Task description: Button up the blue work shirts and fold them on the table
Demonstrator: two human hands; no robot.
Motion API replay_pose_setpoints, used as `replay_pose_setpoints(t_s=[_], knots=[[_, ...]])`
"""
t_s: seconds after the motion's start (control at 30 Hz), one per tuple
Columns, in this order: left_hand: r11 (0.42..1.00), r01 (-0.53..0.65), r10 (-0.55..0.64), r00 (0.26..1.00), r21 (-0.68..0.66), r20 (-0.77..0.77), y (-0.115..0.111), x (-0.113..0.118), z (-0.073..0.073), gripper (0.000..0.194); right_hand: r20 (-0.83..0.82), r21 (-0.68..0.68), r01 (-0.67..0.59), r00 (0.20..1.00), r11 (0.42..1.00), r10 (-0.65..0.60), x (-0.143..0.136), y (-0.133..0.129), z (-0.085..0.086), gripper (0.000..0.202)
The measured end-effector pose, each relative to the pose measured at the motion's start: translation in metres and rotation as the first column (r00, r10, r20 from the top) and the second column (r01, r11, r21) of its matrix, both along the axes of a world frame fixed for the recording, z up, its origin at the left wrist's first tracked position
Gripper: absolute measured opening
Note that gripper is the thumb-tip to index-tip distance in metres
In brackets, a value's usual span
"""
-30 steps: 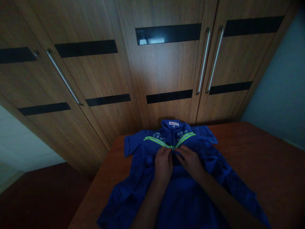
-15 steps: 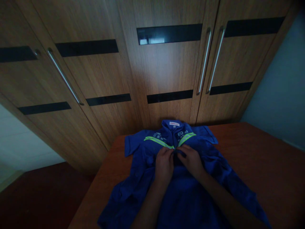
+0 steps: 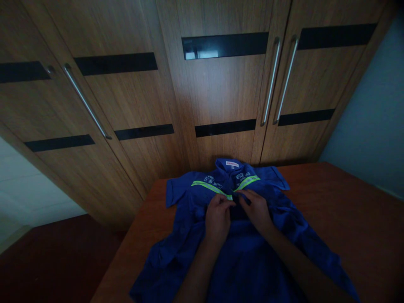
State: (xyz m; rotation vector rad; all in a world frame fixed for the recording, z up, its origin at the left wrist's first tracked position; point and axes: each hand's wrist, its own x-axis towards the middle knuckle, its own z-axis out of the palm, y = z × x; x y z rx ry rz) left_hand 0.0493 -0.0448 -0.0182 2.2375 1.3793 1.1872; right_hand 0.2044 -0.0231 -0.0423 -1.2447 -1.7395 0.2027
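A blue shirt (image 3: 246, 256) lay spread, the table (image 3: 344, 206) beneath it. At the shirt's chest opening, the left hand (image 3: 217, 219) and right hand (image 3: 259, 212) pinched cloth, fingertips near each other.

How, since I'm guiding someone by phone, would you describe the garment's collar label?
Before the wooden wardrobe stands a reddish table, with a blue garment spread on it. Inside its collar is the white label with red print, wider than the pale tag just below.

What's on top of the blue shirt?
Both hands, left and right, at its front opening. Whatever fabric lies beneath the fingers is covered.
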Motion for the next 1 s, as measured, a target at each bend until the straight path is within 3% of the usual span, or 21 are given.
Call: replay_pose_setpoints(t_s=[0.17, 0.3, 0.43, 0.53, 0.6, 0.67, 0.73, 0.83, 0.9, 1.0], knots=[[0.997, -0.073, 0.073, 0.997, 0.031, 0.01, 0.003, -0.006, 0.005, 0.034, 0.019, 0.016, 0.061, 0.998, 0.998, -0.061, 0.006, -0.001, 0.011, 0.027], [0.953, -0.284, 0.279, 0.959, 0.104, 0.059, 0.015, -0.044, 0.028, 0.032, 0.039, -0.002, 0.275, 0.961, 0.961, -0.275, 0.045, 0.004, 0.03, 0.037], [0.809, -0.536, 0.508, 0.844, 0.24, 0.174, 0.022, -0.111, 0.063, 0.026, -0.078, 0.016, 0.53, 0.846, 0.848, -0.527, 0.121, 0.009, 0.056, 0.041], [0.682, -0.65, 0.624, 0.756, 0.336, 0.195, 0.012, -0.159, 0.081, 0.026, -0.046, 0.082, 0.66, 0.751, 0.747, -0.659, 0.167, -0.006, 0.075, 0.039], [0.674, -0.649, 0.652, 0.747, 0.353, 0.129, -0.003, -0.18, 0.082, 0.024, 0.059, 0.109, 0.613, 0.782, 0.783, -0.62, 0.178, -0.026, 0.078, 0.045], [0.762, -0.594, 0.619, 0.785, 0.257, -0.018, -0.022, -0.188, 0.072, 0.023, 0.246, 0.105, 0.439, 0.858, 0.892, -0.451, 0.173, -0.05, 0.07, 0.055], [0.863, -0.506, 0.498, 0.843, 0.019, -0.204, -0.041, -0.185, 0.056, 0.026, 0.461, 0.006, 0.231, 0.863, 0.973, -0.208, 0.157, -0.071, 0.051, 0.059], [0.881, -0.38, 0.255, 0.884, -0.283, -0.393, -0.062, -0.169, 0.031, 0.038, 0.625, -0.189, 0.114, 0.78, 0.975, 0.03, 0.129, -0.089, 0.017, 0.053], [0.876, -0.358, 0.174, 0.861, -0.325, -0.478, -0.07, -0.157, 0.021, 0.049, 0.662, -0.223, 0.132, 0.747, 0.966, 0.051, 0.115, -0.091, 0.002, 0.036], [0.874, -0.389, 0.15, 0.785, -0.291, -0.601, -0.072, -0.145, 0.019, 0.053, 0.703, -0.256, 0.177, 0.709, 0.95, 0.057, 0.107, -0.087, 0.002, 0.014]])
